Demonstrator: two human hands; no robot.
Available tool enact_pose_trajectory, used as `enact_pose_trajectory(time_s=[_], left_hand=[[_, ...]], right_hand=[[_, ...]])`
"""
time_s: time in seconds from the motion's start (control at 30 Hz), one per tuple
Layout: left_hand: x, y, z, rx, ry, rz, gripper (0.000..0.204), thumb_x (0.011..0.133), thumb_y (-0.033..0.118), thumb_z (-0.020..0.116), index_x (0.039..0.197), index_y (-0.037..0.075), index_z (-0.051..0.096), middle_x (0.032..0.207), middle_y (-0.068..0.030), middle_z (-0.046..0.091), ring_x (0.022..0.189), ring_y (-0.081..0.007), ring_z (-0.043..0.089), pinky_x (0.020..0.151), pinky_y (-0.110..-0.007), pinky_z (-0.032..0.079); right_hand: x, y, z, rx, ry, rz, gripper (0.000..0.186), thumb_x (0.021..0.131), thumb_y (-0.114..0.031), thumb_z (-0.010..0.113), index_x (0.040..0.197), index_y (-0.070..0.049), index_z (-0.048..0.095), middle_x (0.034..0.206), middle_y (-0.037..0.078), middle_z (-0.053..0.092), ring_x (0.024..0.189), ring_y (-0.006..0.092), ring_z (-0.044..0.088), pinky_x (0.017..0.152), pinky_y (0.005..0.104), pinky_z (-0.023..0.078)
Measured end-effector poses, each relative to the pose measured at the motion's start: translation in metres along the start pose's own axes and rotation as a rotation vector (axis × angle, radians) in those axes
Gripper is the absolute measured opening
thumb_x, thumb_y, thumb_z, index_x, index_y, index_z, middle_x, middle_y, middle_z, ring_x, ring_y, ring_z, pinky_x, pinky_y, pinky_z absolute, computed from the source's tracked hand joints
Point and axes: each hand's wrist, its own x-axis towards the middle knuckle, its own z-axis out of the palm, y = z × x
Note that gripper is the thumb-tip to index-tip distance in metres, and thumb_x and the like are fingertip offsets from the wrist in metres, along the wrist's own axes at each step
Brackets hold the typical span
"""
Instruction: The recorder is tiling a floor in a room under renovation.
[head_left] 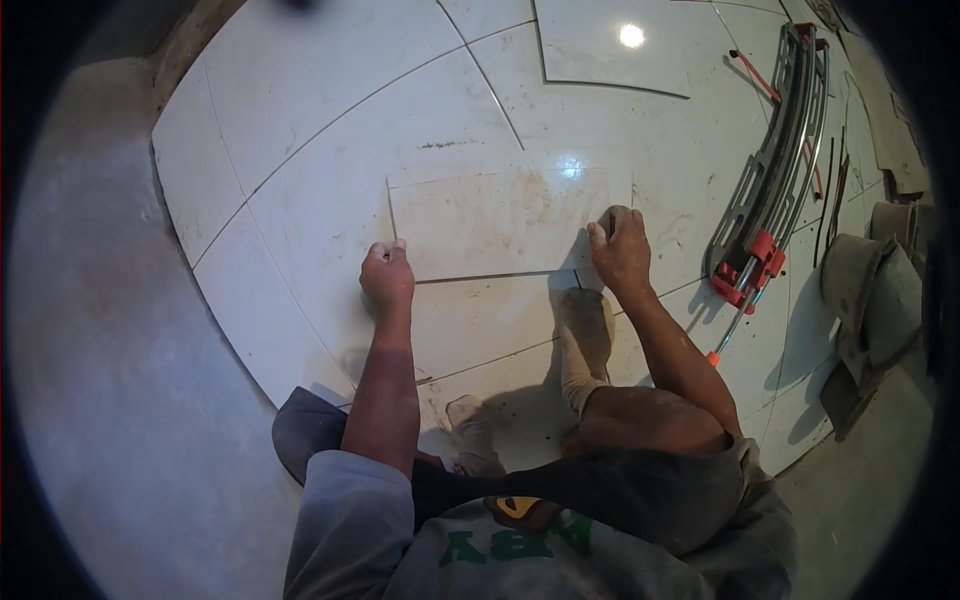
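Observation:
A rectangular white tile (490,230) with brownish dust on it lies in front of me, low over the tiled floor, its near edge casting a dark line. My left hand (386,275) is closed on the tile's left edge, thumb uppermost. At the opposite end, my right hand (622,252) has its fingers curled at the right edge; its fingertips are partly in shadow. I cannot tell whether the tile rests fully on the floor.
A manual tile cutter (765,170) with red parts lies at the right. Beyond the held tile is another loose white tile (610,50). Dusty grey folded material (870,290) sits at the far right. A grey wall (90,300) borders the floor at left. My sock-covered foot (587,325) is near the tile.

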Motion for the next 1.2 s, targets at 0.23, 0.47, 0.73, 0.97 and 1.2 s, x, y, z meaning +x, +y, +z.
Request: enact_pose_trajectory(time_s=[0.23, 0.47, 0.73, 0.97, 1.2], left_hand=[[0.001, -0.003, 0.002, -0.052, -0.001, -0.008, 0.023, 0.084, 0.028, 0.065, 0.091, 0.006, 0.069, 0.082, -0.0154, 0.068, 0.075, -0.0315, 0.065, 0.071, -0.039, 0.051], [-0.004, -0.06, 0.011, -0.362, -0.169, -0.051, 0.021, 0.088, 0.013, 0.061, 0.102, 0.0, 0.068, 0.073, 0.0002, 0.061, 0.061, -0.0062, 0.053, 0.05, -0.022, 0.041], [-0.016, -0.051, 0.002, -0.53, -0.314, -0.263, 0.028, 0.085, 0.011, 0.064, 0.106, -0.007, 0.062, 0.086, -0.0091, 0.065, 0.073, -0.0167, 0.065, 0.061, -0.024, 0.05], [-0.009, -0.049, 0.0, -0.693, -0.336, -0.367, 0.026, 0.083, 0.008, 0.064, 0.105, -0.005, 0.062, 0.09, -0.0108, 0.066, 0.077, -0.0213, 0.067, 0.066, -0.028, 0.053], [0.016, -0.093, 0.018, -0.072, -0.357, 0.233, 0.024, 0.083, 0.007, 0.064, 0.103, -0.006, 0.062, 0.089, -0.0118, 0.066, 0.075, -0.0218, 0.067, 0.064, -0.029, 0.054]], right_hand=[[-0.004, 0.009, 0.015, -0.015, 0.12, -0.073, 0.036, 0.08, -0.015, 0.067, 0.11, 0.0, 0.053, 0.101, 0.02, 0.053, 0.09, 0.0368, 0.056, 0.078, 0.0424, 0.047], [-0.031, 0.017, 0.002, 0.001, -0.02, -0.064, 0.055, 0.078, -0.011, 0.069, 0.126, -0.001, 0.047, 0.112, 0.02, 0.051, 0.099, 0.0347, 0.057, 0.084, 0.0407, 0.048], [-0.036, 0.023, 0.001, -0.024, -0.08, -0.073, 0.07, 0.075, -0.009, 0.07, 0.136, 0.001, 0.037, 0.122, 0.022, 0.045, 0.107, 0.0378, 0.053, 0.089, 0.0406, 0.048], [-0.035, 0.041, 0.002, -0.21, -0.095, -0.281, 0.081, 0.072, -0.015, 0.074, 0.14, 0.0, 0.032, 0.126, 0.022, 0.044, 0.111, 0.0366, 0.053, 0.089, 0.0405, 0.05], [-0.037, 0.042, 0.006, -0.266, -0.116, -0.33, 0.071, 0.071, -0.008, 0.063, 0.135, 0.008, 0.035, 0.117, 0.02, 0.049, 0.106, 0.0334, 0.053, 0.084, 0.0348, 0.052]])
